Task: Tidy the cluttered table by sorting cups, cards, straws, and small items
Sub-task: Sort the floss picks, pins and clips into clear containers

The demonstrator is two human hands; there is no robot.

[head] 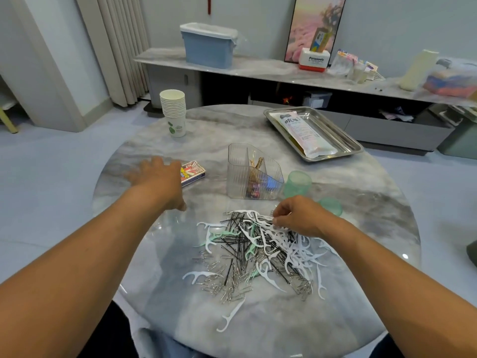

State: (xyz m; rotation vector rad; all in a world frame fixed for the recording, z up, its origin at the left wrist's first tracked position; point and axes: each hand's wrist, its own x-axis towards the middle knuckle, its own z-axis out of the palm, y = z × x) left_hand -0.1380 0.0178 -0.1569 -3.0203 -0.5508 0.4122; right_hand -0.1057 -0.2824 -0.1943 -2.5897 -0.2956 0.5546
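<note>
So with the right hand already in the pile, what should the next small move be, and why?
Probably lift the pinched pieces into the clear organizer. The right hand pinches at the top edge of the mixed pile of floss picks, hairpins and clips, and the organizer stands just behind it.

Bright even light; left hand motion-blurred; edges warped.

A stack of white paper cups stands upright at upper left; a card deck lies flat mid-left; floss picks, hairpins and paper clips sprawl tangled at centre.
</note>
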